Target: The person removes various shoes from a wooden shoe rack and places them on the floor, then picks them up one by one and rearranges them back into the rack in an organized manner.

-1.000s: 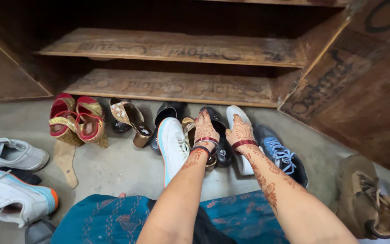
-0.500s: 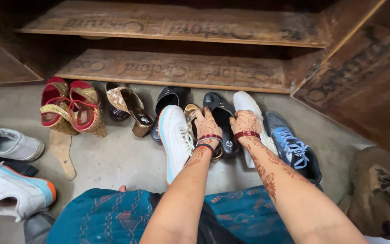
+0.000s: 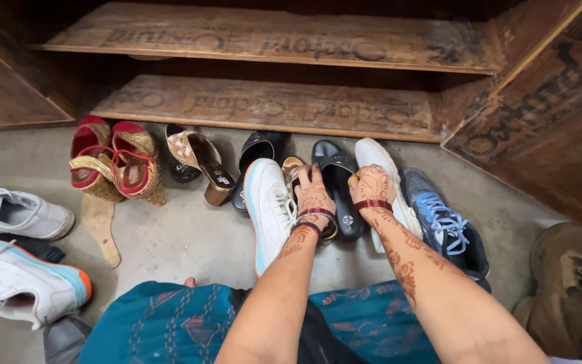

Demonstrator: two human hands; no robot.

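Left hand [image 3: 314, 195], henna-patterned, fingers curled onto the tan-and-gold sandal [image 3: 294, 166] lying between the white sneaker with pale blue trim [image 3: 268, 209] and the black slip-on shoe [image 3: 339, 185]; right hand [image 3: 370, 187] closed in a fist on the plain white sneaker [image 3: 382, 168]; all on the grey concrete floor [image 3: 170, 236] before the wooden shelf [image 3: 271, 108].

Concrete floor [image 3: 170, 243] in front of you carries a row: red-gold heels [image 3: 112, 158], black sandals [image 3: 337, 185], white sneakers [image 3: 267, 209], blue-laced trainer [image 3: 446, 226]. Wooden shelves [image 3: 271, 108] bare.
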